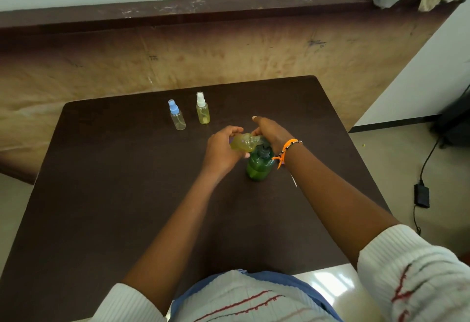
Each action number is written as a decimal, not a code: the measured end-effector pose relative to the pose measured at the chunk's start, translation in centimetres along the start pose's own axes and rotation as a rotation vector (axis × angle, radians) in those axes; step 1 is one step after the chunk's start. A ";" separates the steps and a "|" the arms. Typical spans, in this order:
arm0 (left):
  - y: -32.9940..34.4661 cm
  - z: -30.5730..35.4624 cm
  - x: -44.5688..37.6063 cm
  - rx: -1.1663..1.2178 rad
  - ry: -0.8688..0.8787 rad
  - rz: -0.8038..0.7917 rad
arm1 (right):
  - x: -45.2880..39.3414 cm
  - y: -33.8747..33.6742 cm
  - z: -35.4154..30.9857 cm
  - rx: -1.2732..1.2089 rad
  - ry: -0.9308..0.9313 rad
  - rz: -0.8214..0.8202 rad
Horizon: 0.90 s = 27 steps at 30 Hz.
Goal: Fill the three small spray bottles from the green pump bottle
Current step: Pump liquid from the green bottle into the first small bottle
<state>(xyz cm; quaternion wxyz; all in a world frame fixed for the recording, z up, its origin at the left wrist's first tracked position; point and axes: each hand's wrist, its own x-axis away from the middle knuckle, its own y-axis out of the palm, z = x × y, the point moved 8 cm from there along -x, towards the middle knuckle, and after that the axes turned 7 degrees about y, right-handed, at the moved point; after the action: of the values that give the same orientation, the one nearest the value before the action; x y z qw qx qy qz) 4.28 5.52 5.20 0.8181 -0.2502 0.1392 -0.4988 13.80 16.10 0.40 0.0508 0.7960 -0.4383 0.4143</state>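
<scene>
Head view, steeply down, seemingly close.

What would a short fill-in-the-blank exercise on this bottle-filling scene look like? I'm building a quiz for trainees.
1. The spray bottle with the blue cap stands to the ___ of the spray bottle with the white cap.
2. The left hand holds a small bottle tilted with its neck toward the ___ pump bottle.
3. An orange bracelet sits on the ___ wrist.
4. The table is dark ___.

Missing words: left; green; right; brown

White ribbed sleeves [417, 270] w/ red stitching; orange bracelet [286, 150] on R wrist.
</scene>
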 end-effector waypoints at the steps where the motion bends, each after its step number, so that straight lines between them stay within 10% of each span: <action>1: 0.2 -0.1 0.1 0.002 -0.001 -0.002 | -0.3 -0.3 0.1 0.012 -0.018 0.038; 12: 0.4 -0.9 -0.2 0.026 -0.015 0.032 | -0.3 -1.7 0.0 0.136 -0.100 0.383; 20: 0.0 -0.8 -0.7 0.028 0.013 0.013 | -1.2 -0.3 -0.6 0.111 -0.060 0.094; 27: 0.6 -1.4 -0.5 0.023 0.004 0.015 | -1.5 -1.3 0.3 0.121 -0.086 0.300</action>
<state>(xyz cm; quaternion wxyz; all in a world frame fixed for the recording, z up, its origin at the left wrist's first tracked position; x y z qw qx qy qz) 3.81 5.81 3.67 0.8243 -0.2389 0.1369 -0.4946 14.60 17.73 -0.48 -0.0786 0.7403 -0.5282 0.4083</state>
